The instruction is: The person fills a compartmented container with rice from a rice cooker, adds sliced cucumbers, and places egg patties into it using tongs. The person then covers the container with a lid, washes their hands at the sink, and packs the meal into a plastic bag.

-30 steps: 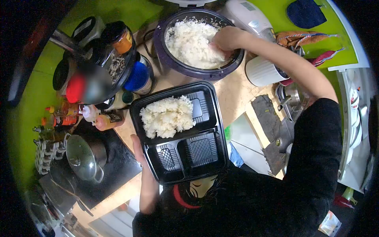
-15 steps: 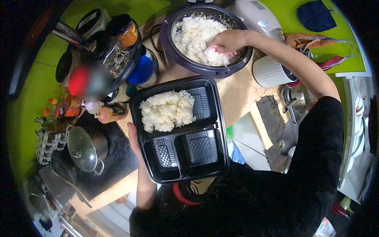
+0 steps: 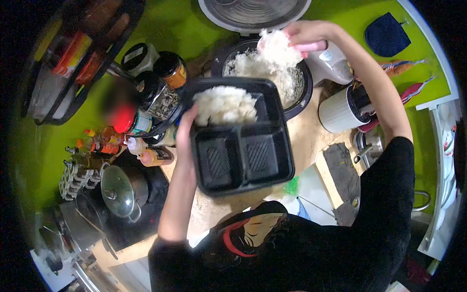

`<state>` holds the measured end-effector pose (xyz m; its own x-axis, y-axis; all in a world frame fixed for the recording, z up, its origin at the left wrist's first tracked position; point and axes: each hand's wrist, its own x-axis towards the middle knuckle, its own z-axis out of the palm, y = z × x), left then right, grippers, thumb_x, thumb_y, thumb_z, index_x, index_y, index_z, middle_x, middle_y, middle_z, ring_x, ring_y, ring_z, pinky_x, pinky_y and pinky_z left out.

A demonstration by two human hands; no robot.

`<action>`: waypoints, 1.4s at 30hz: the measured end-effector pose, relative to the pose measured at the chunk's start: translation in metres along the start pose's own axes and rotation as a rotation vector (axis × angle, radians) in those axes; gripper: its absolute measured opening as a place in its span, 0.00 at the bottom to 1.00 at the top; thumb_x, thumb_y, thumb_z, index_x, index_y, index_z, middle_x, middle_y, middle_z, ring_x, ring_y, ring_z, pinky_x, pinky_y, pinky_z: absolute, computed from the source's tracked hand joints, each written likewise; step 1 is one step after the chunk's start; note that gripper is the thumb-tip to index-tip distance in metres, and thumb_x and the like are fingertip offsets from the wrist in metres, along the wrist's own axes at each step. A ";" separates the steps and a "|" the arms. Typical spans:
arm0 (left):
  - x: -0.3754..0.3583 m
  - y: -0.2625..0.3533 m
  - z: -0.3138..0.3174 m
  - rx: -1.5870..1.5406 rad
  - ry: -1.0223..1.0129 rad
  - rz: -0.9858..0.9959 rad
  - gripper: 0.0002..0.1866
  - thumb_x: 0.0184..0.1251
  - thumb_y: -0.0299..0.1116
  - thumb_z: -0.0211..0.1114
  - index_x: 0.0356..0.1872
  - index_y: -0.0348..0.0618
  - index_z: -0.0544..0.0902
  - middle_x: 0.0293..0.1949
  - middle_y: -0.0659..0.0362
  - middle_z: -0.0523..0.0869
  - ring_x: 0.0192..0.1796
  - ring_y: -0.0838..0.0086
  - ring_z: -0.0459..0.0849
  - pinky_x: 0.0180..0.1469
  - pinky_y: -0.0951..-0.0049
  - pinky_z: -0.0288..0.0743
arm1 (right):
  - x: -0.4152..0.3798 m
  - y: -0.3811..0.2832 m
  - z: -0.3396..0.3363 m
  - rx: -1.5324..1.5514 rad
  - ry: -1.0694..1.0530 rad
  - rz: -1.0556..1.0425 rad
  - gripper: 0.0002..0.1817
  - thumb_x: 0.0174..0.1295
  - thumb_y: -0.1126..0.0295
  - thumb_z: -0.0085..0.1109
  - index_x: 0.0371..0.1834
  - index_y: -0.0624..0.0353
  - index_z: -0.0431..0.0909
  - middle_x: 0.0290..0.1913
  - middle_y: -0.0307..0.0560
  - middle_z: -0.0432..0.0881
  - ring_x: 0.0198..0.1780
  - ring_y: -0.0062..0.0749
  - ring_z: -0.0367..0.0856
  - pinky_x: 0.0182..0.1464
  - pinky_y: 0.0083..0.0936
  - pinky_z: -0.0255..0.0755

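Observation:
My left hand [image 3: 185, 134] grips the left edge of a black three-compartment food tray [image 3: 242, 127], fingers mostly hidden beneath it. A block of white rice [image 3: 224, 106] fills the left part of the tray's large far compartment; the two smaller near compartments hold nothing. Above the rice cooker [image 3: 305, 95], my right hand [image 3: 307, 35] is closed round a pink rice paddle [image 3: 314, 46]. A heaped lump of rice [image 3: 281, 51] covers the paddle's blade. More rice [image 3: 272, 80] lies in the cooker, partly hidden by the tray.
The cooker's lid [image 3: 253, 12] stands raised at the back. Jars [image 3: 168, 73] and sauce bottles [image 3: 153, 155] crowd the left side, with a lidded pot [image 3: 124, 192] on the dark stovetop [image 3: 146, 214]. At right are a white ribbed container [image 3: 338, 109] and a grey cloth [image 3: 340, 165].
My right hand has lifted the paddle out of the cooker with a lump of rice on it. The tray, in my left hand, has moved up and slightly right in view.

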<state>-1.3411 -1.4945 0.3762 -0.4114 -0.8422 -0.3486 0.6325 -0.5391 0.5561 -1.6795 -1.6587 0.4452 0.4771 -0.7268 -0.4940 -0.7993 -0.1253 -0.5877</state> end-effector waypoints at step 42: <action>0.068 -0.024 0.081 0.067 -0.228 -0.104 0.32 0.67 0.59 0.52 0.57 0.40 0.74 0.51 0.53 0.82 0.49 0.68 0.83 0.53 0.68 0.77 | -0.089 -0.048 0.090 0.157 0.479 -0.009 0.15 0.71 0.63 0.44 0.41 0.67 0.71 0.23 0.44 0.77 0.21 0.24 0.77 0.23 0.20 0.72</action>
<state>-1.4374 -1.5385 0.4000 -0.6141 -0.7544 -0.2320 0.5374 -0.6150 0.5770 -1.6512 -1.5273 0.4596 0.2332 -0.9591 -0.1603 -0.7134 -0.0567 -0.6985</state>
